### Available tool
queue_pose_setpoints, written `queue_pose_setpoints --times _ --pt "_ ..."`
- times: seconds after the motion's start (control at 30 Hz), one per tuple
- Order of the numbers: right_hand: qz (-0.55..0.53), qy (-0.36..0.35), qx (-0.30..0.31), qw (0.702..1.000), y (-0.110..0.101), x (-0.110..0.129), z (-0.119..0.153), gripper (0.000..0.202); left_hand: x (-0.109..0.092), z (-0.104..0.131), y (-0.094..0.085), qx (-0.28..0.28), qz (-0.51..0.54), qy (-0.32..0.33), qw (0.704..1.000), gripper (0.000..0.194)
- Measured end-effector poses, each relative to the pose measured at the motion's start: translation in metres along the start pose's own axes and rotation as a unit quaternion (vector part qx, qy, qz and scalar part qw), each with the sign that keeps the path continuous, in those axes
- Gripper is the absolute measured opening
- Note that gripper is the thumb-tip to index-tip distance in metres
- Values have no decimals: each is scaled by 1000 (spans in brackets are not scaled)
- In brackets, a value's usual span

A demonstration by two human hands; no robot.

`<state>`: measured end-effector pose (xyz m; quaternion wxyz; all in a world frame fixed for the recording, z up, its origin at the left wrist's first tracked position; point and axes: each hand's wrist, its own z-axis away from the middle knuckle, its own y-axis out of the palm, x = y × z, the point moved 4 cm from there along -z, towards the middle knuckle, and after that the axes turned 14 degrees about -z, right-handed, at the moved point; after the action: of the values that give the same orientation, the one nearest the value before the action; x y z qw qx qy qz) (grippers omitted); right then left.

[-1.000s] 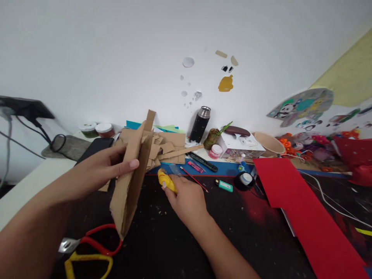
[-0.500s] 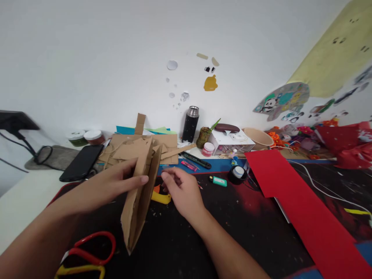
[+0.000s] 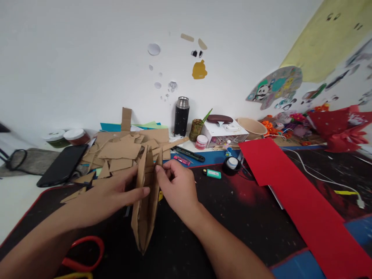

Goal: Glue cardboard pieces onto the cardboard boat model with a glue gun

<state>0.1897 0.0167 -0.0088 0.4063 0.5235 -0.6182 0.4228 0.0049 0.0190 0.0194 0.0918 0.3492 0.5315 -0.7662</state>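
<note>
Between my hands stands a narrow folded cardboard piece [image 3: 139,224], its two long walls joined at a pointed near end and a gap running between them. My left hand [image 3: 123,192] grips the left wall, thumb over its top edge. On the other side, my right hand [image 3: 177,178] pinches the right wall near the far end with thumb and fingers. A bit of something yellow [image 3: 160,195] shows behind the cardboard, mostly hidden. Red-handled scissors [image 3: 100,254] lie at the lower left, partly out of view.
Cardboard scraps [image 3: 119,149] pile up behind my left hand, beside a black phone [image 3: 62,164]. A black flask [image 3: 181,118], a utility knife [image 3: 190,154] and a green lighter [image 3: 212,173] sit farther back. Red card [image 3: 290,201] covers the right side.
My right hand has come from beside the cardboard onto its right wall. The cardboard's walls now stand wider apart and face me more directly. The camera view has shifted.
</note>
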Motion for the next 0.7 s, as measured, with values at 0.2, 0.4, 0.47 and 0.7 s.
queue_pose_setpoints --times 0.2,0.4,0.47,0.7 --pt "38 -7 10 999 3 3 2 22 -20 4 -9 -141 -35 -60 988 49" --pt "39 -4 29 999 5 3 6 21 -24 6 -7 -203 -163 -122 958 33" --pt "41 -4 40 998 6 5 7 21 -24 5 -6 -211 -186 -133 950 27" --pt "14 0 45 999 8 5 9 18 -29 6 -7 -241 -210 -145 936 20"
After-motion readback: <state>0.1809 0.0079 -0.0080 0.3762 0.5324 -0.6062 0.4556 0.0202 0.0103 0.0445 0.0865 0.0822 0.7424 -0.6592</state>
